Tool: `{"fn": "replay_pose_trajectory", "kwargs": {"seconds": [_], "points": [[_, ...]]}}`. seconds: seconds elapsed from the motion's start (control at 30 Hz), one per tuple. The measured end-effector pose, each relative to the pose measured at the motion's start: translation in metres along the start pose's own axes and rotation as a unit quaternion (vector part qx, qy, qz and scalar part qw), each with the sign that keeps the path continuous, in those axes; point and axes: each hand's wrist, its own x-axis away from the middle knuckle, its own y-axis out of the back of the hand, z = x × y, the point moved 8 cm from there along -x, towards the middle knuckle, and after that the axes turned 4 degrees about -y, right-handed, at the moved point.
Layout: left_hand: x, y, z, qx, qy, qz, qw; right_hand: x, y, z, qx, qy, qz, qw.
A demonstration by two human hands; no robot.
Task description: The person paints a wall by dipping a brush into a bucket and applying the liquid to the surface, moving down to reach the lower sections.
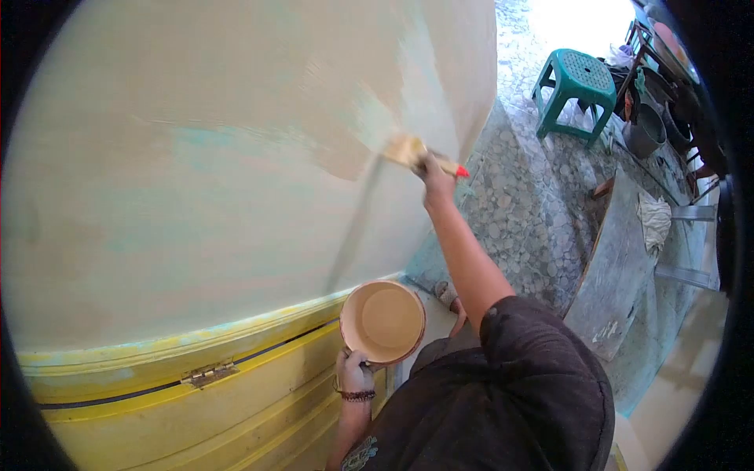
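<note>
My right hand (pixel 433 177) is wrapped round the handle of a wide paintbrush (pixel 406 151) with a red handle tip. Its bristles rest at or very near the wall (pixel 236 86), where beige paint lies over pale green patches. Lower down, my left hand (pixel 357 370) grips the rim of a round bucket (pixel 385 320) with beige paint inside. The bucket is held close to the wall, beside a yellow door frame. A beaded bracelet circles my left wrist.
The yellow door (pixel 275 385) with a metal hinge (pixel 209 374) is at the lower left. A green plastic stool (pixel 577 90) stands on the patterned floor (pixel 518 196). To the right are a grey board (pixel 613 267), a white cloth (pixel 653 222) and a dark pot (pixel 646 129).
</note>
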Motion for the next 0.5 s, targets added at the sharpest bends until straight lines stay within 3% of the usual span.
{"fn": "replay_pose_trajectory", "kwargs": {"seconds": [0.1,0.17,0.27,0.37,0.43,0.5], "points": [[-0.012,0.018,0.008,0.001,-0.012,-0.009,1.000,0.003,0.000,0.010,0.040,-0.003,-0.024,0.999],[-0.015,0.029,0.012,0.000,-0.015,-0.006,1.000,0.007,-0.070,0.051,0.127,0.114,0.001,0.985],[-0.012,0.017,0.002,0.012,-0.007,-0.002,1.000,0.073,-0.191,0.157,0.035,0.217,0.116,0.969],[-0.014,0.015,0.001,0.039,-0.017,-0.001,0.999,0.104,-0.231,0.204,-0.058,0.220,0.228,0.947],[-0.015,0.005,-0.007,0.042,-0.021,-0.002,0.999,0.102,-0.227,0.196,-0.054,0.200,0.258,0.944],[-0.013,-0.001,-0.013,0.025,-0.017,-0.003,1.000,0.073,-0.179,0.131,0.003,0.163,0.253,0.954]]}}
